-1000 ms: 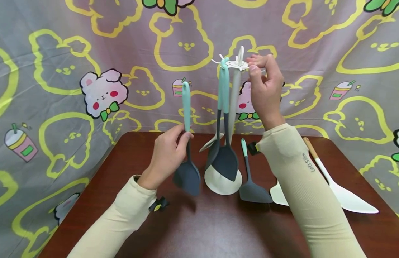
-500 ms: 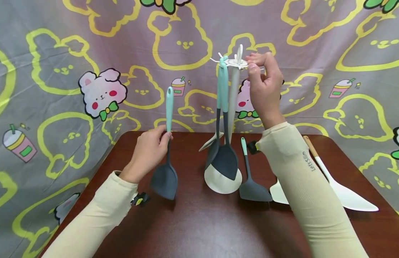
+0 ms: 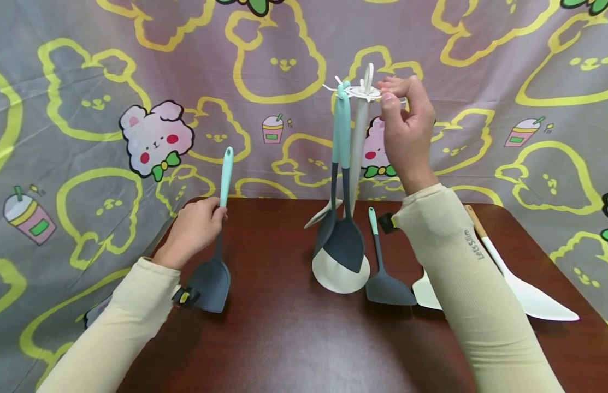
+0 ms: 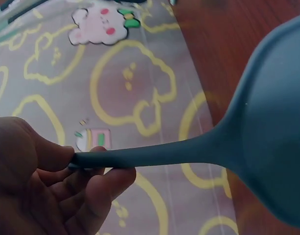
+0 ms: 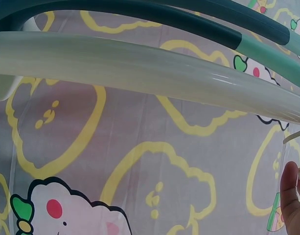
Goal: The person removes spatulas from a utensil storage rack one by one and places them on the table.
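Observation:
My left hand (image 3: 193, 232) pinches a spatula (image 3: 211, 285) with a mint handle and dark grey head, held upright over the table's left side. In the left wrist view, thumb and fingers grip the spatula's slim neck (image 4: 164, 153). My right hand (image 3: 409, 128) pinches the edge of the hook ring at the top of a white utensil stand (image 3: 359, 136). Two mint-handled dark utensils (image 3: 350, 243) hang from the stand's left hooks, with a pale utensil (image 3: 320, 215) partly hidden behind them. The right wrist view shows the stand's pole (image 5: 115, 68) and only some fingertips.
Right of the stand's round white base (image 3: 340, 278), a grey spatula (image 3: 387, 289) with a mint handle lies on the brown table (image 3: 294, 338). Farther right are a white utensil head (image 3: 425, 293), partly behind my sleeve, and a white turner (image 3: 544, 300) with a wooden-ended handle. A patterned cloth (image 3: 284, 43) hangs behind.
My left hand has carried the spatula leftward and slightly down, away from the stand. My right hand stays at the stand's top, and the hanging utensils keep their places.

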Tool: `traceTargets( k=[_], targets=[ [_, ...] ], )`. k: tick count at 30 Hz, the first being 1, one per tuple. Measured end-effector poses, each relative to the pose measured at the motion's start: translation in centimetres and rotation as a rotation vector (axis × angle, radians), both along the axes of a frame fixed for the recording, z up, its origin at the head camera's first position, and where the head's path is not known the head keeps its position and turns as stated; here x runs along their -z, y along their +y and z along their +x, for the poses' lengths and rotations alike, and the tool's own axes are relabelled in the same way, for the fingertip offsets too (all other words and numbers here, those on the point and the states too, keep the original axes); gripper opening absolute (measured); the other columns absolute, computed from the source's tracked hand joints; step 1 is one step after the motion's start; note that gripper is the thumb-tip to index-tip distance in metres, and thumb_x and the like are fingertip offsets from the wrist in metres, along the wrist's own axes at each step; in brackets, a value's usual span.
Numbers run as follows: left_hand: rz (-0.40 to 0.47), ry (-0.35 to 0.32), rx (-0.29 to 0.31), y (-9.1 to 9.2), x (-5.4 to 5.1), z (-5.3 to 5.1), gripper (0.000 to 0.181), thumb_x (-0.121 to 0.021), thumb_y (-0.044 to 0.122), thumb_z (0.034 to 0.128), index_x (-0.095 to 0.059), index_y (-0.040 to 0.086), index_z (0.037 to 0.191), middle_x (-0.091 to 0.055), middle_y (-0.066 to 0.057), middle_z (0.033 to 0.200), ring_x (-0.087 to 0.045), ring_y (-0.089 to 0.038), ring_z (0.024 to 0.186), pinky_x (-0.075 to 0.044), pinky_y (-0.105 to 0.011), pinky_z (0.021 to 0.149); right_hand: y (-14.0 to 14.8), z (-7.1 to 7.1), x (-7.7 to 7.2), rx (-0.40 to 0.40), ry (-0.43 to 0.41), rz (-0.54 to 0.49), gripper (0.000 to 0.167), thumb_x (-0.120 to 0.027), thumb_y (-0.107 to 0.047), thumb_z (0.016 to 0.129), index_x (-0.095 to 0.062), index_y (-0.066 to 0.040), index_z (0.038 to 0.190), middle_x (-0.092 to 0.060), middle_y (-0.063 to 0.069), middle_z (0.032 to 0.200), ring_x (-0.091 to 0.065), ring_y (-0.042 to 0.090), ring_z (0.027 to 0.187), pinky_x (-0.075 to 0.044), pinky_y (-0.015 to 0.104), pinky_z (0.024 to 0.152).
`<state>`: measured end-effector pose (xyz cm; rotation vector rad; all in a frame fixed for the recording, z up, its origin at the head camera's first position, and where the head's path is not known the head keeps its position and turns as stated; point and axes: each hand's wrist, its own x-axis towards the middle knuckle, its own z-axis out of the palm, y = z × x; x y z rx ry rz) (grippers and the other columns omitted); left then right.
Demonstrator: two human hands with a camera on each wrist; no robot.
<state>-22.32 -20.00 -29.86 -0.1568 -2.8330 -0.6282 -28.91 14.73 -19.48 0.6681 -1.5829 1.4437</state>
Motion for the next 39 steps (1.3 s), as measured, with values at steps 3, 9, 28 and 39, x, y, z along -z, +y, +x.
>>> traceTargets(
  k=[3,9,28,39],
  targets=[
    [-0.017,-0.051,-0.018,-0.9,0.2,-0.4,0.021,-0.048,0.017,0.1022,-0.062,0.001,0.1,-0.06,-0.012,0.076,-0.048,-0.02,0.055,-0.036,-0.031,0.049,0.1,0.0,-0.1,0.001,0.005,0.0,0.018,-0.048,-0.012,0.092,-0.058,-0.024,0.083,-0.067,-0.001,0.107,-0.06,0.014,0.119,-0.056,0.025,0.086],
    [-0.061,-0.117,-0.067,-3.1,1.2,-1.1,0.024,-0.046,0.018,0.1024,-0.061,0.0,0.099,-0.059,-0.012,0.076,-0.049,-0.022,0.058,-0.036,-0.031,0.05,-0.1,0.2,-0.2,-0.001,-0.018,-0.013,0.017,-0.047,-0.011,0.092,-0.058,-0.019,0.082,-0.066,-0.004,0.105,-0.061,0.013,0.118,-0.056,0.027,0.089],
    [-0.152,-0.456,-0.17,-8.9,4.8,-3.1,0.027,-0.044,0.015,0.1002,-0.06,-0.005,0.092,-0.053,-0.011,0.071,-0.051,-0.025,0.064,-0.04,-0.034,0.056,0.1,0.1,-0.3,-0.018,-0.011,-0.033,0.02,-0.047,-0.01,0.091,-0.056,-0.024,0.079,-0.065,-0.008,0.102,-0.061,0.016,0.118,-0.053,0.031,0.098],
    [-0.155,-0.507,-0.255,-10.9,8.1,-3.8,0.028,-0.041,0.018,0.0993,-0.06,-0.002,0.094,-0.059,-0.02,0.086,-0.056,-0.034,0.077,-0.044,-0.041,0.061,0.0,0.1,-0.3,-0.01,-0.005,-0.017,0.018,-0.047,-0.009,0.091,-0.056,-0.02,0.079,-0.065,-0.007,0.102,-0.062,0.016,0.117,-0.048,0.03,0.104]
  ],
)
